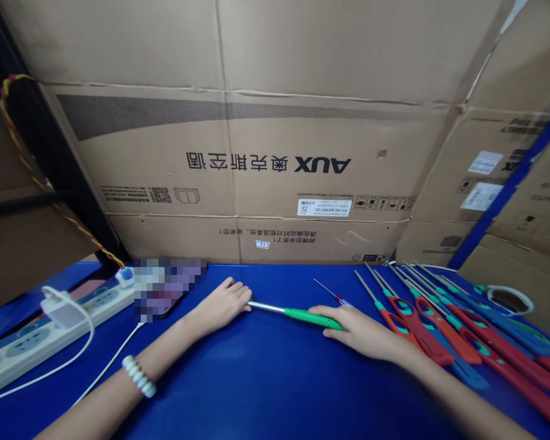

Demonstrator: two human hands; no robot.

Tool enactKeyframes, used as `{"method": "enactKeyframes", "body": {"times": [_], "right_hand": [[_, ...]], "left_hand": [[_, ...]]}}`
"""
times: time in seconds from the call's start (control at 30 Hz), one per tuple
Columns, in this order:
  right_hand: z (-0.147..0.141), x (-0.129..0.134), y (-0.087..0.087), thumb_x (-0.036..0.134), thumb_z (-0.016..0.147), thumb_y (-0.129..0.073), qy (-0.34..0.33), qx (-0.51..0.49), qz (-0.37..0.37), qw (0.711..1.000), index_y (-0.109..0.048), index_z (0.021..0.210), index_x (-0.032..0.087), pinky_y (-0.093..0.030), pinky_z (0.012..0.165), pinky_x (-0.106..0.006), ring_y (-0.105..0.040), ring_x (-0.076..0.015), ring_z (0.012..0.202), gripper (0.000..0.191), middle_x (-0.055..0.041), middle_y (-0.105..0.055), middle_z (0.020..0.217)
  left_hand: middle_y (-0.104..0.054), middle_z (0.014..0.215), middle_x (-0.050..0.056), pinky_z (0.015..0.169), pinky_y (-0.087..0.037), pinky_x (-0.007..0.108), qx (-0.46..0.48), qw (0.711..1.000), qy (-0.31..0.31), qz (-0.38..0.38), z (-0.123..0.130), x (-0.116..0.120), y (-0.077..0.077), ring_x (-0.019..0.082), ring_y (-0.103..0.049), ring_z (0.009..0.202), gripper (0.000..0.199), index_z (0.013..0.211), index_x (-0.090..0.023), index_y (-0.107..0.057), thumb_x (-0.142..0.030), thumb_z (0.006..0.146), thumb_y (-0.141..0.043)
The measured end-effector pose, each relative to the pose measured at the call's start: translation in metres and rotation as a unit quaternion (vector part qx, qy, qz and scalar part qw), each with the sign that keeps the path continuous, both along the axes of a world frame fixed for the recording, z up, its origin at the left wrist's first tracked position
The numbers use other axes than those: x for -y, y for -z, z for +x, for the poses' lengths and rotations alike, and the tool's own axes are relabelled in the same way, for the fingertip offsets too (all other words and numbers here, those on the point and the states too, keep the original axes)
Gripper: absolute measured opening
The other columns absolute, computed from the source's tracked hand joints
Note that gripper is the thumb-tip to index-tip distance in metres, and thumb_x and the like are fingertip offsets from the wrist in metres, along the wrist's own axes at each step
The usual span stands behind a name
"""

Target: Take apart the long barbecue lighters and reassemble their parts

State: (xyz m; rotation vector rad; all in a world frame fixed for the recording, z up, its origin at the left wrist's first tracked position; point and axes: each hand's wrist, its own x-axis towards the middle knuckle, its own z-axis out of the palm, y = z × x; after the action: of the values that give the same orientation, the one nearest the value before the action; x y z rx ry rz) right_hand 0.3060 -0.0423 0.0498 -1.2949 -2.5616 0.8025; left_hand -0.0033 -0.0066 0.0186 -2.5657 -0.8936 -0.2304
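Note:
A green lighter (302, 316) with a long metal tube lies almost level between my two hands, above the blue tabletop (238, 379). The fingers of my left hand (227, 304) are closed around the tip of its tube. My right hand (355, 330) grips the green handle at the other end, hiding part of it. Just behind my right hand lies a thin screwdriver (333, 294) with a red collar and a clear handle. A beaded bracelet (138, 376) circles my left wrist.
Several long lighters in red (508, 370), orange and blue lie at the right, near a tape roll (510, 300). On the left are a white power strip (68, 339) with cables and a partly pixelated phone (176, 293). Upright cardboard (266, 122) stands behind.

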Motion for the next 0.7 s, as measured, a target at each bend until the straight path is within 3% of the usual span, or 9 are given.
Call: {"method": "enactKeyframes", "body": {"times": [0.13, 0.37, 0.53, 0.7], "right_hand": [[0.012, -0.003, -0.003, 0.025, 0.089, -0.051, 0.02, 0.046, 0.052, 0.997, -0.05, 0.133, 0.034, -0.043, 0.09, -0.039, -0.059, -0.027, 0.106, 0.044, -0.004, -0.063, 0.123], [0.007, -0.007, 0.001, 0.014, 0.087, -0.046, -0.018, 0.086, 0.124, 0.988, -0.049, 0.134, 0.033, -0.047, 0.081, -0.033, -0.064, -0.0248, 0.097, 0.051, -0.0046, -0.068, 0.111], [0.006, -0.011, 0.005, 0.006, 0.083, -0.041, -0.021, 0.152, 0.187, 0.97, -0.044, 0.138, 0.033, -0.048, 0.071, -0.031, -0.068, -0.0227, 0.08, 0.062, -0.0057, -0.069, 0.101], [0.001, -0.006, 0.007, 0.009, 0.085, -0.042, -0.027, 0.107, 0.168, 0.98, -0.047, 0.136, 0.033, -0.047, 0.074, -0.029, -0.067, -0.0215, 0.085, 0.056, -0.0052, -0.07, 0.1]], "left_hand": [[-0.058, 0.082, 0.006, 0.076, -0.03, 0.035, 0.003, 1.0, -0.016, -0.001, -0.015, -0.007, -0.001, 0.021, -0.05, 0.074, 0.035, 0.082, -0.016, -0.05, -0.033, 0.102, -0.028], [-0.057, 0.084, 0.005, 0.077, -0.03, 0.034, 0.004, 1.0, -0.017, -0.019, -0.009, -0.006, 0.004, 0.021, -0.049, 0.075, 0.036, 0.082, -0.016, -0.05, -0.037, 0.102, -0.028], [-0.057, 0.084, 0.006, 0.076, -0.03, 0.034, 0.011, 1.0, -0.011, -0.023, -0.013, -0.008, 0.005, 0.021, -0.049, 0.075, 0.038, 0.081, -0.016, -0.05, -0.039, 0.101, -0.027], [-0.057, 0.081, 0.006, 0.073, -0.03, 0.034, 0.012, 0.999, 0.003, -0.03, -0.006, -0.005, 0.005, 0.021, -0.048, 0.071, 0.042, 0.08, -0.016, -0.049, -0.041, 0.101, -0.023]]}}
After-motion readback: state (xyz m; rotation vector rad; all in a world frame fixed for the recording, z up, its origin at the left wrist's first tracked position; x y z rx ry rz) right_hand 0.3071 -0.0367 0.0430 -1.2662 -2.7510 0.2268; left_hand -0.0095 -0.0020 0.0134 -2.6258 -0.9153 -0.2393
